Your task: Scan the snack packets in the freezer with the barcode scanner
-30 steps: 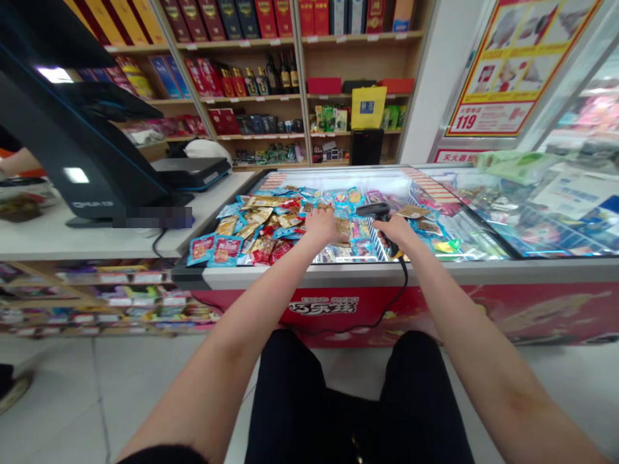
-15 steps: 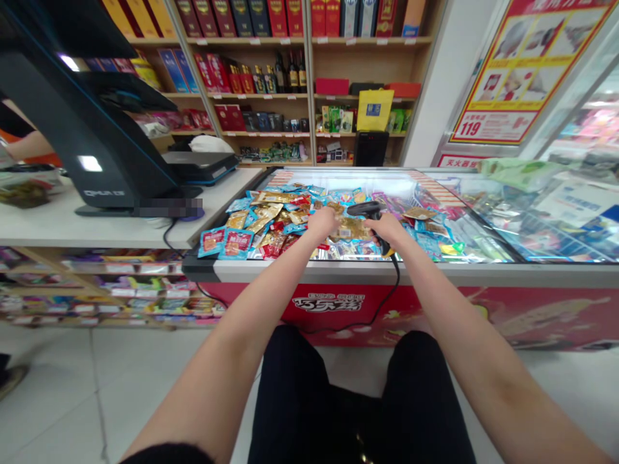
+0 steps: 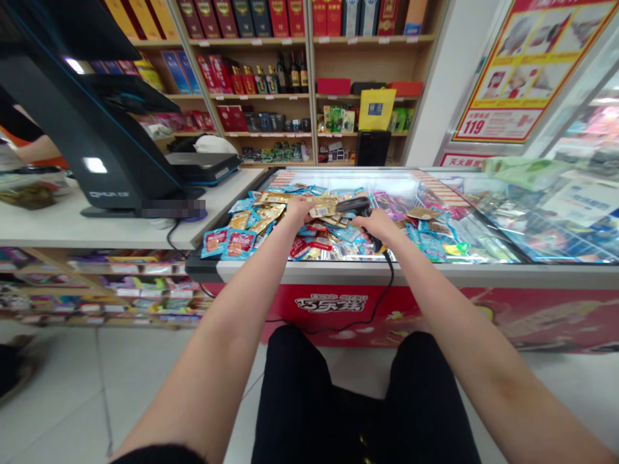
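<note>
R hand (image 3: 374, 225) grips corded scanner (image 3: 353, 205); L hand (image 3: 300, 209) curled on gold pkt (image 3: 323, 206), hold unclear; freezer (image 3: 367, 274) reads 巧乐兹.

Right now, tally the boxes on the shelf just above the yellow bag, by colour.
Red boxes: 2
Black box: 1
Total: 3

This is a retail shop: a glass-topped chest freezer (image 3: 387, 274) heaped with snack packets (image 3: 261, 222) sits at 12 o'clock, shelves of boxed liquor and wine bottles (image 3: 290, 74) rise behind it, a checkout terminal (image 3: 82, 129) stands on the worktop (image 3: 97, 225) at 10 o'clock, and a price poster (image 3: 527, 71) (it shows 119) hangs at 1 o'clock.
</note>
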`<state>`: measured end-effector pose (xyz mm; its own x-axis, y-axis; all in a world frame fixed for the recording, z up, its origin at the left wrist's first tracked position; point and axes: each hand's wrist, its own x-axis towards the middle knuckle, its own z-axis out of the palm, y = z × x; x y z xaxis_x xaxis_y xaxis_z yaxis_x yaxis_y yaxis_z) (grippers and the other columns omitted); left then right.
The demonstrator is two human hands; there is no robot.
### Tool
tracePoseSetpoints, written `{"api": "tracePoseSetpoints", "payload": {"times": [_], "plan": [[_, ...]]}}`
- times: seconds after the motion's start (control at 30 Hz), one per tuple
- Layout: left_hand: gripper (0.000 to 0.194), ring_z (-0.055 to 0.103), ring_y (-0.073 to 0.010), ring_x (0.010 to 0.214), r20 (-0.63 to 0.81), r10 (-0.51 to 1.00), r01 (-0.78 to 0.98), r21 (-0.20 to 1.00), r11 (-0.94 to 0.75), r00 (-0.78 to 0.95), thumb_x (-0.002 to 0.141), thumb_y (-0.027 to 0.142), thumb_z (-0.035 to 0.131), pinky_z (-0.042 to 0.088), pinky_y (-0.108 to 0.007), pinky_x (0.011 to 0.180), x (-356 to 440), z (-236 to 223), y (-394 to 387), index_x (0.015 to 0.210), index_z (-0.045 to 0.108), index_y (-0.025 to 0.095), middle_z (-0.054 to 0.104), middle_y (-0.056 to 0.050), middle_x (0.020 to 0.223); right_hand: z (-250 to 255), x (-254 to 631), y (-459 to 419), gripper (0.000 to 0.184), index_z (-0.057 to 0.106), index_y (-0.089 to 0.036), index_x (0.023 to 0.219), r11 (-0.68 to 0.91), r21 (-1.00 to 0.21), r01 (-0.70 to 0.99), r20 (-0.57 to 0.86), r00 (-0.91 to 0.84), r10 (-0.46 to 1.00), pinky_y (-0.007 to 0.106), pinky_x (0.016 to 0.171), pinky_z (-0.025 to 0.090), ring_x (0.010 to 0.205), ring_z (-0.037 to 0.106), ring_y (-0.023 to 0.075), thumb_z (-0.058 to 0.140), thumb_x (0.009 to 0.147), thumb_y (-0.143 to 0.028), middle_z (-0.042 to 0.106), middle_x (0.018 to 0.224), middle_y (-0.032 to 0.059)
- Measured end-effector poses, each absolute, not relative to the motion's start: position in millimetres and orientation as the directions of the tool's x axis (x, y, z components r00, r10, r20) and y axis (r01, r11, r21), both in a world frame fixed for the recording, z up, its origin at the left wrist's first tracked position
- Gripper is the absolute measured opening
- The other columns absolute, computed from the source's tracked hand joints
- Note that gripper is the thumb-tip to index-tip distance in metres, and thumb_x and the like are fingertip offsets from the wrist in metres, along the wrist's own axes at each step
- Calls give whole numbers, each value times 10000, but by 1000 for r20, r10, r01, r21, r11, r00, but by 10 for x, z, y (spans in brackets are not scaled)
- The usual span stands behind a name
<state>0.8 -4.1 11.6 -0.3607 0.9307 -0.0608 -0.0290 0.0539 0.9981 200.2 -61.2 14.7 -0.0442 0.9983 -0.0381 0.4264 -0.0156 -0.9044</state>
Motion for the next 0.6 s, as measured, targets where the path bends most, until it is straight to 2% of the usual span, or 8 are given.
{"api": "tracePoseSetpoints", "payload": {"times": [0.17,0.4,0.6], "plan": [[278,642,-146,583,-57,912,-120,993,8,-406,688,15,617,586,-348,653,-38,74,21,686,399,186,522,57,567,152,1921,-607,236,514,-177,614,21,-903,429,-16,-83,996,241,349,389,369,484,126,639,812,-207,545,494,10],[252,568,-124,540,67,891,21,998,-65,-450,682,77,615,560,-331,637,-52,-44,143,634,395,191,443,72,525,195,1840,-592,303,514,-171,558,58,-861,506,11,-97,995,237,358,397,371,501,126,657,810,-262,556,499,35],[207,601,-140,624,71,885,63,997,-48,-459,674,114,661,530,-289,648,-70,-89,186,662,467,187,517,46,583,191,1820,-581,295,519,-171,583,44,-860,508,-6,-97,995,240,349,387,377,497,124,655,818,-285,562,519,32]]}}
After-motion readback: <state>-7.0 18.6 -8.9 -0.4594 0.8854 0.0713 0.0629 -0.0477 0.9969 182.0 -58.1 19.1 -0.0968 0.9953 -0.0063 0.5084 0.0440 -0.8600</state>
